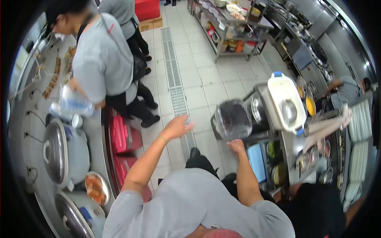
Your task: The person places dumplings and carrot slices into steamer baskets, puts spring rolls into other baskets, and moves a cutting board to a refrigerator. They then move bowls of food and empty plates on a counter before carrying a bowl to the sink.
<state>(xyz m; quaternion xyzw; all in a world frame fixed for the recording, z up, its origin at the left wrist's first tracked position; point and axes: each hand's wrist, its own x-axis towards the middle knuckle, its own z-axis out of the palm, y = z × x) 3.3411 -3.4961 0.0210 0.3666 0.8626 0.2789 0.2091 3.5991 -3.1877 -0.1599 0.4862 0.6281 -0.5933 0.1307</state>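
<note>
My left hand (178,127) reaches forward over the tiled floor. Its fingers are stretched out and slightly blurred, and it holds nothing. My right hand (237,146) is curled closed just in front of a bin with a clear plastic liner (234,119); no object shows in its fingers. Dark contents lie inside the liner. Right of the bin stands a round steel pot (258,110). Beside it, a white tub with blue handles (281,91) holds a metal bowl (288,112).
A person in a grey shirt (105,59) stands at the left counter, holding plastic-wrapped items. Large lidded pots (65,152) and red containers (125,135) line that side. A floor drain (171,67) runs ahead. Another person in black (317,212) is close on my right.
</note>
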